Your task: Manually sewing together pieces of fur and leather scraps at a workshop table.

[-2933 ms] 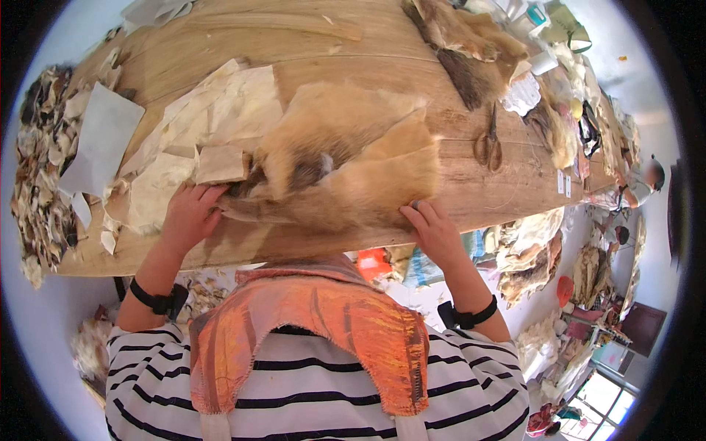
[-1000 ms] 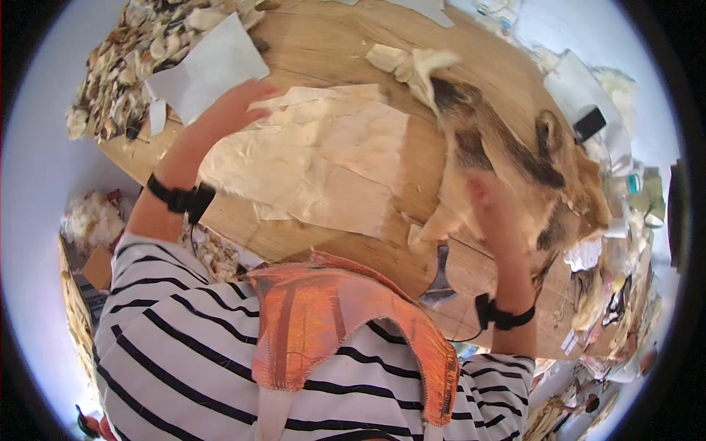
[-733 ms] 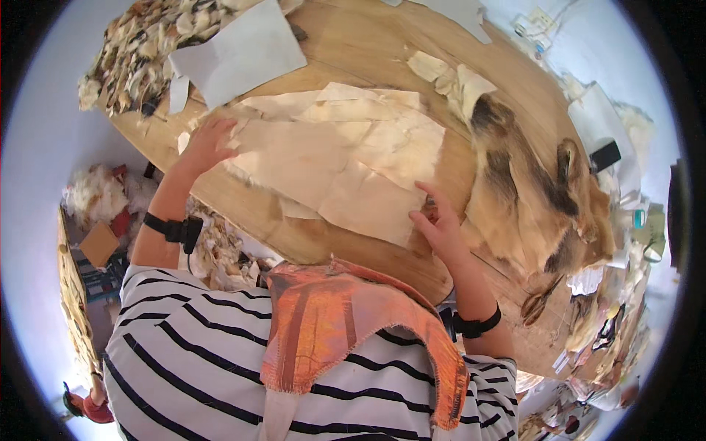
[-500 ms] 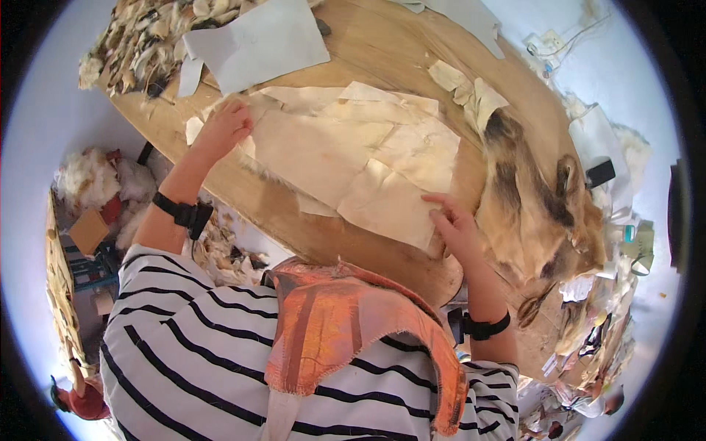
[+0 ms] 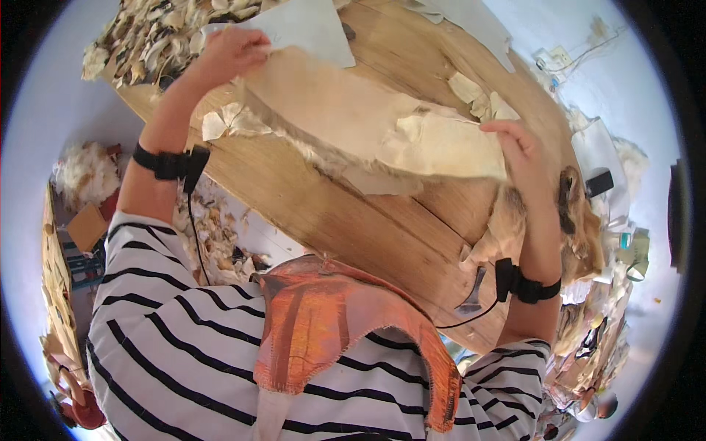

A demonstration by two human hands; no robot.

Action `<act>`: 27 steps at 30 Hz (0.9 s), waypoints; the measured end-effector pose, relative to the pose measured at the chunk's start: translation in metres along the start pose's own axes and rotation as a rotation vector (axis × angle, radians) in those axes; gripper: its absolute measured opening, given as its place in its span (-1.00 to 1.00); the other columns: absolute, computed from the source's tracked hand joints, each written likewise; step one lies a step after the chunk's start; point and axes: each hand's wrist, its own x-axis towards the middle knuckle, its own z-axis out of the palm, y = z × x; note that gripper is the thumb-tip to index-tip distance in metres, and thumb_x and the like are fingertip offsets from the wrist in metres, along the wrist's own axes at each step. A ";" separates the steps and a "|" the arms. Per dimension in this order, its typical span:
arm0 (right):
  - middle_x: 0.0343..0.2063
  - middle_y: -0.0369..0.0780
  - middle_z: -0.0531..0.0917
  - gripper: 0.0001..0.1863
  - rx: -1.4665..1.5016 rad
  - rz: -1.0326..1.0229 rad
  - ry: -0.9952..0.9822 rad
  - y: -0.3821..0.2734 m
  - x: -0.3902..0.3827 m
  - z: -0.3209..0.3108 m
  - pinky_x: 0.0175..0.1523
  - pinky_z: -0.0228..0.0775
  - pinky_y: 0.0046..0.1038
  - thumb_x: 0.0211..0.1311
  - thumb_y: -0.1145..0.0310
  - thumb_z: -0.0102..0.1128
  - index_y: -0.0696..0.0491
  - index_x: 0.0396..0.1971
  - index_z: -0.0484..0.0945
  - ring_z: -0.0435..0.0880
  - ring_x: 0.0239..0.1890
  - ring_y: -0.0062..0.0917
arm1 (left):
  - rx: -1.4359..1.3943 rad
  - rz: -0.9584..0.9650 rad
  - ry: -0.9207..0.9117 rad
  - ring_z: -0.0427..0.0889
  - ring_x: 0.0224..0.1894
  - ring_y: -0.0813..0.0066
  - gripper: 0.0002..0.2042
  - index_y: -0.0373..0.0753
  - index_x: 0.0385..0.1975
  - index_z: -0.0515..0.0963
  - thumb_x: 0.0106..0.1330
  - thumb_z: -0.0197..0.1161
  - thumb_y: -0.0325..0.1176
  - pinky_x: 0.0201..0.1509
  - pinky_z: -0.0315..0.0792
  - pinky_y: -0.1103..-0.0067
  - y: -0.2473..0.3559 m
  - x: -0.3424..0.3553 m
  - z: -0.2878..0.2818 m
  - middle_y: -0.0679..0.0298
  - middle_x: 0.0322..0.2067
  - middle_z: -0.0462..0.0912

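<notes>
A pale cream fur pelt (image 5: 331, 103), leather side up, is raised off the wooden table between my two hands. Fur fringes its near edge. My left hand (image 5: 237, 55) is closed on the far left corner, in front of a grey-white sheet. At the right end, my right hand (image 5: 521, 147) pinches the pelt's edge between thumb and fingers, the index finger extended along it. A lighter, creased patch (image 5: 441, 143) shows near the right hand. Under my right forearm lies a tan and dark furry hide (image 5: 504, 224), partly hidden.
Fur scraps (image 5: 158, 40) are heaped at the far left of the wooden table (image 5: 353, 228). A grey-white sheet (image 5: 312, 33) lies beside them, and another sheet (image 5: 471, 26) at the far edge. A flared metal blade (image 5: 472, 294) rests near my right elbow. More scraps (image 5: 224, 242) lie below the left edge.
Both hands have moved away from me, lifting the pelt off the table and carrying it toward the far side. Bare wood and the metal blade now show at the near side.
</notes>
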 end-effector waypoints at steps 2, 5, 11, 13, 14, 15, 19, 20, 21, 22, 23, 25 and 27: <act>-0.40 -0.41 0.62 -0.76 -0.044 0.032 -0.120 -0.010 0.017 -0.007 -0.21 0.29 -0.66 0.29 0.47 0.00 0.08 -0.21 0.68 0.48 -0.33 -0.76 | -0.099 -0.070 -0.047 0.58 -0.04 0.27 -0.73 -0.09 -0.18 0.62 0.17 0.27 -0.15 0.10 0.33 0.33 -0.003 0.018 -0.016 0.28 -0.33 0.65; -0.46 -0.44 0.57 -0.74 -0.077 0.004 -0.194 -0.020 0.029 -0.002 -0.26 0.25 -0.66 0.28 0.47 -0.02 0.08 -0.21 0.68 0.42 -0.41 -0.78 | -0.261 -0.058 -0.087 0.60 -0.03 0.34 -0.71 -0.13 -0.03 0.57 0.27 0.27 -0.26 0.24 0.27 0.33 -0.006 0.040 -0.032 0.23 -0.20 0.65; -0.55 -0.47 0.46 -0.75 -0.030 0.013 0.048 -0.027 0.045 0.018 -0.35 0.15 -0.69 0.30 0.46 -0.02 0.06 -0.22 0.69 0.30 -0.50 -0.80 | -0.094 -0.079 0.121 0.62 -0.16 0.27 -0.76 -0.29 -0.07 0.55 0.34 0.17 -0.33 -0.10 0.48 0.40 -0.003 0.074 -0.038 0.13 -0.21 0.66; -0.56 -0.47 0.44 -0.75 -0.082 -0.071 0.147 -0.028 0.042 0.017 -0.36 0.14 -0.69 0.31 0.46 -0.01 0.05 -0.21 0.69 0.29 -0.51 -0.80 | -0.267 -0.113 0.313 0.63 -0.17 0.26 -0.75 -0.28 -0.06 0.55 0.33 0.16 -0.33 -0.10 0.49 0.39 -0.002 0.086 -0.037 0.11 -0.23 0.66; -0.57 -0.47 0.43 -0.75 -0.149 -0.121 0.274 -0.028 0.036 0.017 -0.37 0.13 -0.70 0.32 0.46 -0.01 0.05 -0.21 0.69 0.29 -0.51 -0.80 | -0.272 -0.112 0.312 0.63 -0.17 0.26 -0.75 -0.28 -0.06 0.55 0.33 0.16 -0.33 -0.10 0.49 0.39 -0.004 0.091 -0.036 0.11 -0.23 0.66; -0.58 -0.48 0.42 -0.76 -0.155 -0.097 0.258 -0.028 0.029 0.016 -0.37 0.13 -0.70 0.32 0.46 -0.01 0.04 -0.20 0.69 0.28 -0.51 -0.80 | -0.360 -0.180 0.376 0.63 -0.16 0.22 -0.75 -0.28 -0.06 0.55 0.34 0.15 -0.33 -0.09 0.49 0.37 -0.007 0.097 -0.034 0.08 -0.21 0.65; -0.58 -0.44 0.46 -0.77 -0.048 0.059 0.246 -0.017 -0.027 0.029 -0.38 0.16 -0.69 0.33 0.46 0.04 0.01 -0.12 0.65 0.34 -0.54 -0.78 | -0.164 -0.120 0.458 0.62 -0.16 0.10 -0.73 -0.22 -0.02 0.54 0.35 0.12 -0.32 -0.09 0.50 0.33 -0.035 0.110 -0.010 0.04 -0.18 0.64; -0.57 -0.40 0.51 -0.76 0.094 0.231 0.167 -0.012 -0.041 0.037 -0.37 0.21 -0.68 0.31 0.48 0.06 0.00 -0.09 0.64 0.40 -0.53 -0.76 | -0.166 -0.118 0.453 0.62 -0.16 0.10 -0.73 -0.22 -0.02 0.54 0.35 0.12 -0.32 -0.09 0.50 0.33 -0.042 0.109 0.004 0.04 -0.18 0.64; -0.57 -0.40 0.51 -0.76 0.075 0.226 0.163 -0.006 -0.054 0.047 -0.37 0.21 -0.68 0.31 0.48 0.06 0.00 -0.09 0.64 0.40 -0.53 -0.76 | 0.138 -0.060 0.372 0.61 -0.14 0.09 -0.73 -0.21 -0.03 0.54 0.30 0.17 -0.34 -0.07 0.48 0.31 -0.047 0.105 0.022 0.07 -0.18 0.64; -0.52 -0.34 0.55 -0.75 -0.079 0.255 0.113 -0.001 -0.065 0.058 -0.31 0.29 -0.64 0.29 0.48 0.09 0.00 -0.08 0.63 0.48 -0.47 -0.70 | 0.442 0.003 0.286 0.60 -0.12 0.07 -0.72 -0.19 -0.04 0.53 0.25 0.23 -0.36 -0.05 0.46 0.29 -0.052 0.099 0.039 0.10 -0.19 0.64; -0.47 -0.27 0.60 -0.74 -0.222 0.370 0.076 0.004 -0.073 0.066 -0.26 0.37 -0.60 0.27 0.49 0.12 0.00 -0.06 0.62 0.56 -0.41 -0.63 | 0.438 0.113 0.393 0.56 -0.01 0.17 -0.68 -0.14 0.01 0.53 0.25 0.25 -0.34 0.06 0.42 0.34 -0.056 0.083 0.057 0.16 -0.11 0.62; -0.39 -0.20 0.61 -0.72 -0.208 0.222 0.083 0.013 -0.083 0.080 -0.18 0.40 -0.54 0.25 0.49 0.14 0.00 -0.04 0.61 0.59 -0.31 -0.53 | 0.223 0.218 0.270 0.50 0.12 0.20 -0.58 -0.07 0.08 0.50 0.19 0.32 -0.30 0.17 0.38 0.36 -0.064 0.052 0.076 0.21 0.02 0.56; -0.31 -0.13 0.62 -0.70 -0.184 0.166 0.103 0.018 -0.085 0.089 -0.10 0.44 -0.48 0.23 0.49 0.16 0.00 -0.03 0.60 0.63 -0.22 -0.42 | -0.068 0.167 -0.065 0.45 0.17 0.13 -0.49 -0.07 0.12 0.47 0.10 0.39 -0.30 0.19 0.38 0.32 -0.061 0.027 0.092 0.17 0.09 0.51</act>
